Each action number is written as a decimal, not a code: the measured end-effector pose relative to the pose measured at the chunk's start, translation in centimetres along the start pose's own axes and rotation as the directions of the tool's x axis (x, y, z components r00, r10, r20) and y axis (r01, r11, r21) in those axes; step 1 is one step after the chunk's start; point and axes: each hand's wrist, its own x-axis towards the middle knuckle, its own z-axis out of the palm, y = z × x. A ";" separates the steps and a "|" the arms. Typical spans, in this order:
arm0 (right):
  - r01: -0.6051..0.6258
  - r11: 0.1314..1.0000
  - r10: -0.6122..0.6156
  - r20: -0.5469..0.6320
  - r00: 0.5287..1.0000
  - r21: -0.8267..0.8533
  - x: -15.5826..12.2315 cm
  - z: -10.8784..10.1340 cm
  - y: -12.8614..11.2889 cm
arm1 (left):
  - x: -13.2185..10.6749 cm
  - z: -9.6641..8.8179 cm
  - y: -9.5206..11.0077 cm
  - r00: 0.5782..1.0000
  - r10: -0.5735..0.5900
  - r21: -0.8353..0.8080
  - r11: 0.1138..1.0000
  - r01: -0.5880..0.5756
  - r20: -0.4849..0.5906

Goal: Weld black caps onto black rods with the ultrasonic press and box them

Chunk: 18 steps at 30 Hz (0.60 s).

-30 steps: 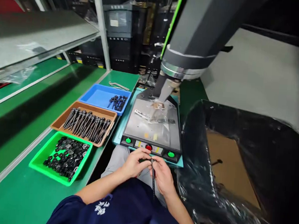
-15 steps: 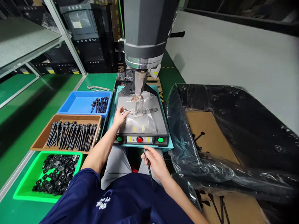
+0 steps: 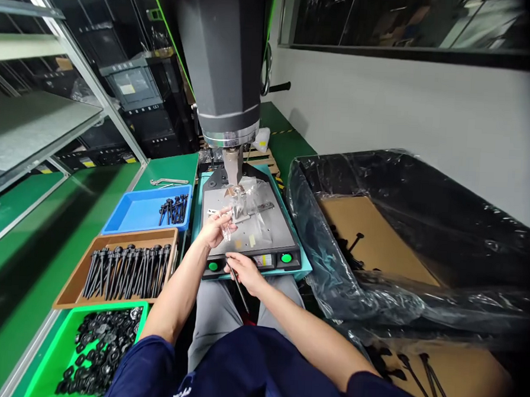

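Note:
My right hand (image 3: 245, 273) is closed round a thin black rod (image 3: 241, 292), which slants down toward my lap in front of the press base. My left hand (image 3: 214, 228) is over the left part of the metal plate, fingers curled inward beside the fixture (image 3: 240, 212). Something clear and shiny shows at its fingertips, too small to make out. Crinkled clear plastic film (image 3: 258, 213) drapes over the fixture. Above it points the metal horn (image 3: 233, 166) of the large grey press head (image 3: 229, 84). On the front panel, a green button (image 3: 213, 267) shows at the left and another green button (image 3: 286, 257) at the right.
To my left stand a blue tray (image 3: 126, 206) with black rods, a brown tray (image 3: 72, 277) full of headed black rods, and a green tray (image 3: 46, 359) of small black parts. A wrench (image 3: 168, 181) lies behind them. Plastic-lined boxes (image 3: 332, 279) with cardboard (image 3: 370, 233) stand right.
My right hand has moved up and left with the rod to the panel, covering the red button. My left hand has drawn back slightly and curled its fingers. The view has shifted.

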 end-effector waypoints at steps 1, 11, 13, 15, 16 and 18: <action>0.027 0.999 -0.027 -0.004 1.000 -0.019 1.5 0.4 -0.2 | -0.2 0.5 0.1 1.000 0.005 -0.031 1.000 -0.005 0.000; 0.403 0.865 -0.480 -0.258 0.838 -0.300 10.8 -0.8 -4.0 | -0.6 2.1 0.4 0.999 0.001 -0.134 0.991 -0.007 -0.047; 0.432 0.827 -0.538 -0.282 0.794 -0.360 11.4 -2.1 -4.9 | -0.7 2.1 0.3 0.999 0.006 -0.137 0.991 -0.012 -0.040; 0.428 0.788 -0.583 -0.314 0.749 -0.443 11.7 -3.2 -5.8 | -0.7 2.0 0.1 0.999 0.009 -0.141 0.990 -0.014 -0.037; 0.418 0.768 -0.604 -0.332 0.725 -0.485 11.8 -3.7 -6.2 | -0.7 2.1 0.0 0.999 0.011 -0.148 0.989 -0.016 -0.036; 0.410 0.717 -0.657 -0.349 0.669 -0.564 12.0 -4.3 -7.1 | -0.6 2.1 -0.2 0.999 0.016 -0.166 0.986 -0.021 -0.030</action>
